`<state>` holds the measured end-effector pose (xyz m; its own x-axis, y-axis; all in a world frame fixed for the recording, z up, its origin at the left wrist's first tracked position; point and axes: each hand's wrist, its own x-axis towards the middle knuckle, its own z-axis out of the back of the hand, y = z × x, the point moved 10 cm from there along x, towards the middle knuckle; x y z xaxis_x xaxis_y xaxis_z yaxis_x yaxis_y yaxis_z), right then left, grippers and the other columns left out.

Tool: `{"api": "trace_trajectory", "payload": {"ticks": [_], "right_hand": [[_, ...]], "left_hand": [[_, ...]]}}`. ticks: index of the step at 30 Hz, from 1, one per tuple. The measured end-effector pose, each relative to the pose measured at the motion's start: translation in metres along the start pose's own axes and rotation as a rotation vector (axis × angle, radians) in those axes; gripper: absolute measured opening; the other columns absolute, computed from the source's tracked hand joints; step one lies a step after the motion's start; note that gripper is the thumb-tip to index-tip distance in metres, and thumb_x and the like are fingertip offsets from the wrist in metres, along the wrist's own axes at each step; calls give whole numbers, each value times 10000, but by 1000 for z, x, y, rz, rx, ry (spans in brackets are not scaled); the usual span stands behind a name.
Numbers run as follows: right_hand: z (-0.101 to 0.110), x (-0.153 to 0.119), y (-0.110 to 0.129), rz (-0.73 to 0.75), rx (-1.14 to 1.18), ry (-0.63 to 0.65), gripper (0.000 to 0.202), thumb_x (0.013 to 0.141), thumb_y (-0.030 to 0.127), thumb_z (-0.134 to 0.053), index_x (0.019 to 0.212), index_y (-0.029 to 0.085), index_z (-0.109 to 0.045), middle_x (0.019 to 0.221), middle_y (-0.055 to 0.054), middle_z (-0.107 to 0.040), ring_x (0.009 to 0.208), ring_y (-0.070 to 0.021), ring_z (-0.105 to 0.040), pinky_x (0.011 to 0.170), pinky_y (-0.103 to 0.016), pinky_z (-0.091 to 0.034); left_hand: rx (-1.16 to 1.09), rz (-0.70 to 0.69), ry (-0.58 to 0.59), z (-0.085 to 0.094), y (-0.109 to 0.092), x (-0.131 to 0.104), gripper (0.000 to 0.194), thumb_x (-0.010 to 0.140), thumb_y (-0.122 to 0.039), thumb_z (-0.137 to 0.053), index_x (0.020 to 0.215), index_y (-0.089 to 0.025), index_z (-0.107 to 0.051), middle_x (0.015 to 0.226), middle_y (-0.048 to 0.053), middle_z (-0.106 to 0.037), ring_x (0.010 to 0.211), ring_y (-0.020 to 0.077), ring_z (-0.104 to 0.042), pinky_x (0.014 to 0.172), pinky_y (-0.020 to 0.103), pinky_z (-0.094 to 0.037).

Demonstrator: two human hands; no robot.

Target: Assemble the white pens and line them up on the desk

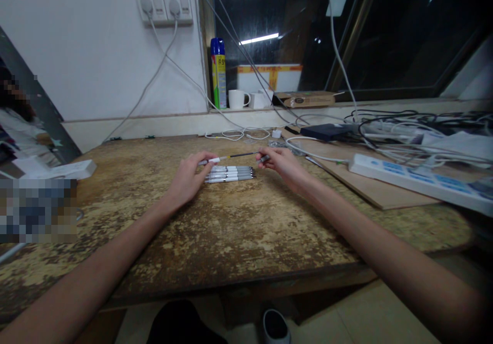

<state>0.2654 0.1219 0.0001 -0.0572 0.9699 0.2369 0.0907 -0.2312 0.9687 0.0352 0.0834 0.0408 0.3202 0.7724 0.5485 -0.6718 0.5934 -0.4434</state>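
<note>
My left hand [189,175] grips the white barrel end of a pen [231,156] held level just above the worn wooden table [231,231]. My right hand [280,163] pinches a small grey piece, apparently the pen's cap [264,158], at the pen's dark tip end. Whether cap and pen touch I cannot tell. Directly below, between the two hands, several white-and-grey pens [230,174] lie side by side in a neat row on the table.
A white power strip [416,179] lies on a thin board at the right, amid tangled cables [404,123]. A spray can [219,73] and two white mugs [239,99] stand on the window ledge. A white box [73,169] sits at the left edge.
</note>
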Motion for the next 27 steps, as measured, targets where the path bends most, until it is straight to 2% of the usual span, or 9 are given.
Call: {"api": "trace_trajectory", "payload": {"ticks": [6, 17, 27], "right_hand": [[1, 1, 0, 0, -12, -3, 255, 848, 381, -690, 721, 160, -690, 739, -66, -690, 647, -129, -598, 641, -260, -491], [-1, -1, 2, 1, -34, -9, 241, 856, 344, -675, 706, 156, -684, 741, -62, -701, 635, -117, -602, 626, -228, -492], [-2, -1, 2, 8, -71, 14, 275, 873, 363, -661, 687, 163, -691, 740, -77, -698, 646, -132, -599, 635, -259, -487]], "left_hand": [[-26, 0, -4, -1, 3, 0, 290, 1014, -381, -520, 1172, -221, -703, 1241, 65, -733, 1174, 261, -645, 1071, 443, -458], [-12, -14, -1, -2, 5, 1, 307, 1019, -407, -506, 1168, -222, -702, 1236, 68, -734, 1171, 263, -650, 1081, 444, -455], [-10, 24, 6, 0, 1, 0, 323, 1018, -415, -493, 1173, -219, -699, 1241, 80, -728, 1180, 277, -637, 1078, 466, -455]]}}
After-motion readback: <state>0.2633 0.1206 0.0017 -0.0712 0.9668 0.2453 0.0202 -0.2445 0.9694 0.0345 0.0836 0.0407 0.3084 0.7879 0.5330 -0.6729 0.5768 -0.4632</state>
